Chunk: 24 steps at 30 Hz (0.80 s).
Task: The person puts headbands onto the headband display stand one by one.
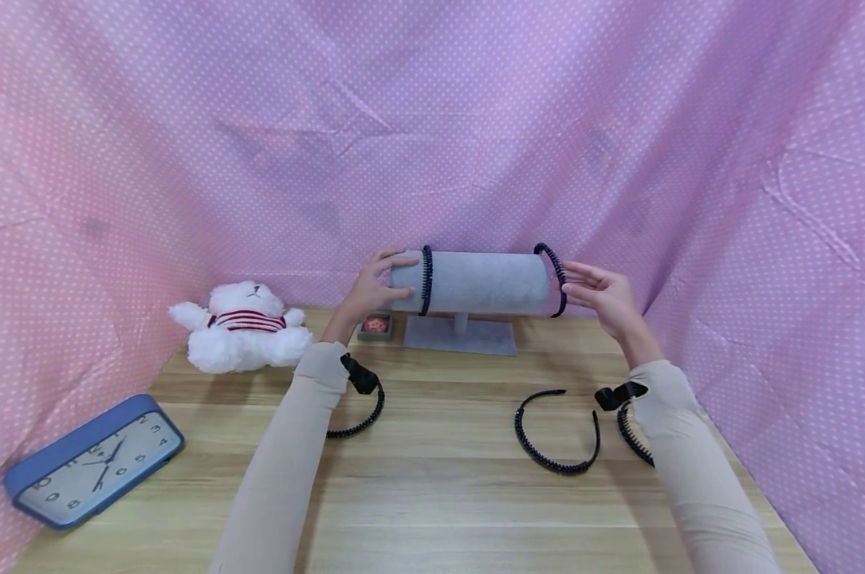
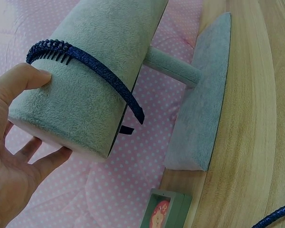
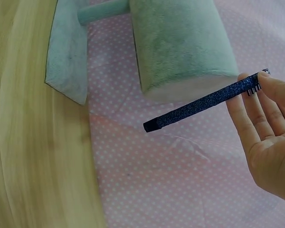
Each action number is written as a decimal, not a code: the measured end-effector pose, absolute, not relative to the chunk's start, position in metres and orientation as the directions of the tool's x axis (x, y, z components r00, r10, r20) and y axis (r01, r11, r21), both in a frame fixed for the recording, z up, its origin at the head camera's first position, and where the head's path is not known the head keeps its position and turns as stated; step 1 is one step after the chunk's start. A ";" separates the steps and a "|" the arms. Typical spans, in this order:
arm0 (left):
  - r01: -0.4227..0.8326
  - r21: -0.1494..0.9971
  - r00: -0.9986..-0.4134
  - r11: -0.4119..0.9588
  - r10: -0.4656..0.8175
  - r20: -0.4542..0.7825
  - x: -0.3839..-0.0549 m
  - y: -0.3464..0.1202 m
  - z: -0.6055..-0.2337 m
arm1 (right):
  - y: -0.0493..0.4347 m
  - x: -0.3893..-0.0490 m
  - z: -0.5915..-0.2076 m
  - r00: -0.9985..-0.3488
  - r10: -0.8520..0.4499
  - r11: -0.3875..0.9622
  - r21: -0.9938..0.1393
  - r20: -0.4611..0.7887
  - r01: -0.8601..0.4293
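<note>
A grey plush headband stand [image 1: 489, 283], a horizontal cylinder on a post and flat base, stands at the back of the table. My left hand [image 1: 371, 287] holds the cylinder's left end; in the left wrist view the thumb lies near a dark beaded headband [image 2: 99, 71] fitted round the cylinder, and the other fingers are at the end face. With thumb and fingers, my right hand [image 1: 604, 299] pinches a second dark headband [image 3: 194, 107] just off the cylinder's right end. One tip of this headband points free in the right wrist view.
More dark headbands lie on the wooden table: one at centre right [image 1: 557, 466], one by the left sleeve [image 1: 363, 426], one partly behind the right sleeve [image 1: 631, 434]. A white plush bear [image 1: 249, 347], a blue clock [image 1: 95, 462] and a small green box [image 1: 375, 327] stand leftward.
</note>
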<state>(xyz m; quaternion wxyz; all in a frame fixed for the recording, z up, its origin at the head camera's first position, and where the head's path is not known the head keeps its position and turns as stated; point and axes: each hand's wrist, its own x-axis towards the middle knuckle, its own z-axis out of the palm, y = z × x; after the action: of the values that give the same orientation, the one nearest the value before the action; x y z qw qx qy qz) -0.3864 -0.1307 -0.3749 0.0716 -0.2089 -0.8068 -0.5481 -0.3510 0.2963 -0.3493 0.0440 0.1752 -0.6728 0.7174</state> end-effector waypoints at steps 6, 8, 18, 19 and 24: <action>0.421 0.856 -0.898 0.300 0.268 0.348 -0.387 -0.130 -0.375 | 0.294 -0.355 -0.354 -0.946 -0.170 -0.076 -0.961 0.276 -0.267; 0.420 0.858 -0.898 0.296 0.273 0.346 -0.386 -0.130 -0.375 | 0.293 -0.356 -0.355 -0.948 -0.167 -0.068 -0.963 0.269 -0.262; 0.407 0.863 -0.901 0.299 0.289 0.324 -0.358 -0.125 -0.350 | 0.289 -0.357 -0.357 -0.955 -0.162 0.007 -0.968 0.247 -0.252; 0.407 0.863 -0.901 0.301 0.288 0.324 -0.358 -0.125 -0.349 | 0.288 -0.357 -0.357 -0.955 -0.162 0.012 -0.968 0.247 -0.252; 0.410 0.859 -0.901 0.307 0.285 0.328 -0.357 -0.125 -0.349 | 0.285 -0.359 -0.358 -0.951 -0.163 0.034 -0.962 0.262 -0.271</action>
<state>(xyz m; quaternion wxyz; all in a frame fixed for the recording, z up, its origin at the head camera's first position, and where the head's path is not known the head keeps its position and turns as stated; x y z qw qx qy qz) -0.3567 -0.1252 -0.3486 0.0569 -0.2153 -0.8062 -0.5481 -0.3593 0.2852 -0.3579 0.0398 0.1510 -0.7179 0.6784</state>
